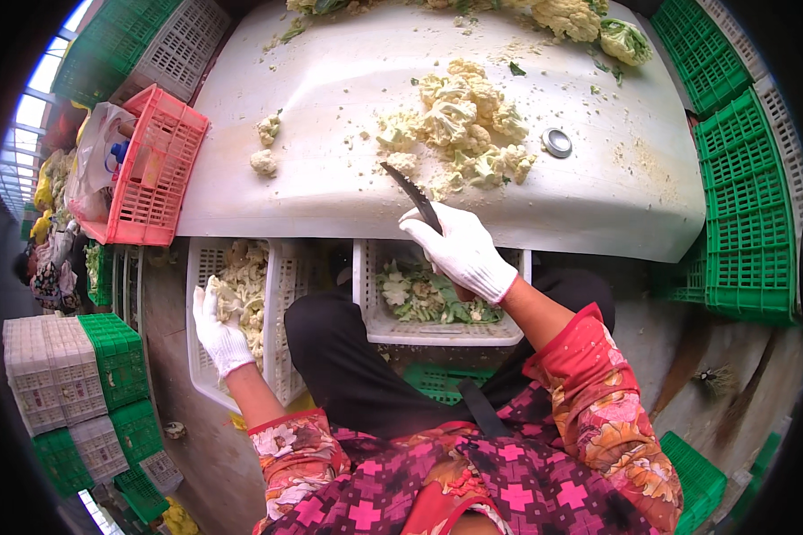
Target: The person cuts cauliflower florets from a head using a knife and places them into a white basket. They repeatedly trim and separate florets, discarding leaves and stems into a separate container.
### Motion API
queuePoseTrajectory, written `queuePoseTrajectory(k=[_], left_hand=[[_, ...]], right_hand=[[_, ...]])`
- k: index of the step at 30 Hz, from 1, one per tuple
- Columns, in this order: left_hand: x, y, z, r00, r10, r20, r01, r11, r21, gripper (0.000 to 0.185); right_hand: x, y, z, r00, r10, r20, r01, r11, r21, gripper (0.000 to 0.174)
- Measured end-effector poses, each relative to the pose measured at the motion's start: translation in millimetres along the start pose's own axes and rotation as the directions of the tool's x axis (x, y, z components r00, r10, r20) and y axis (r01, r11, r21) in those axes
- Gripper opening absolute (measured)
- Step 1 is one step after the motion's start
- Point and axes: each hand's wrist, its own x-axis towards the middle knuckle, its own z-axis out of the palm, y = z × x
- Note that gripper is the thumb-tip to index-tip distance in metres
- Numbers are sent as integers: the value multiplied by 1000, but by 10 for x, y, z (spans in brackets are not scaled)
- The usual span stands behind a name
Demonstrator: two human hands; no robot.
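My right hand (468,251), in a white knit glove, grips a knife with a dark blade (411,192) pointing up and left over the table's front edge. Just beyond the blade lies a pile of cut cauliflower florets (458,120) on the white table (321,194). My left hand (219,331), also gloved, is over the left white plastic crate (224,400), its fingers spread and nothing seen in them. Cauliflower pieces (251,301) fill much of that crate; whether the fingers touch them I cannot tell. Below my right hand, a second white crate (441,334) holds leaves and trimmings (435,294).
Two loose florets (263,162) and a round metal-rimmed object (557,142) lie on the table. More cauliflower (569,19) sits along its far side. A red crate (154,174) stands at its left, green crates (746,200) at its right. Stacked crates (73,381) are lower left.
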Motion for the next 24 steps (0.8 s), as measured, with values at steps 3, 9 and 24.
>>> queuePoseTrajectory(k=[3,9,24], left_hand=[[235,-50,-311,963,253,-95,-184,870,457,69],[-206,-380,1731,783,-120,610,-286,802,525,66],[214,-550,1613,487,-374,789,522,849,81,49]], right_hand=[[-14,-47,-94,998,40,-47,-36,997,71,34],[120,-41,-348,969,171,-177,-119,955,271,33],[84,-39,-469,964,148,-219,-44,905,422,29]])
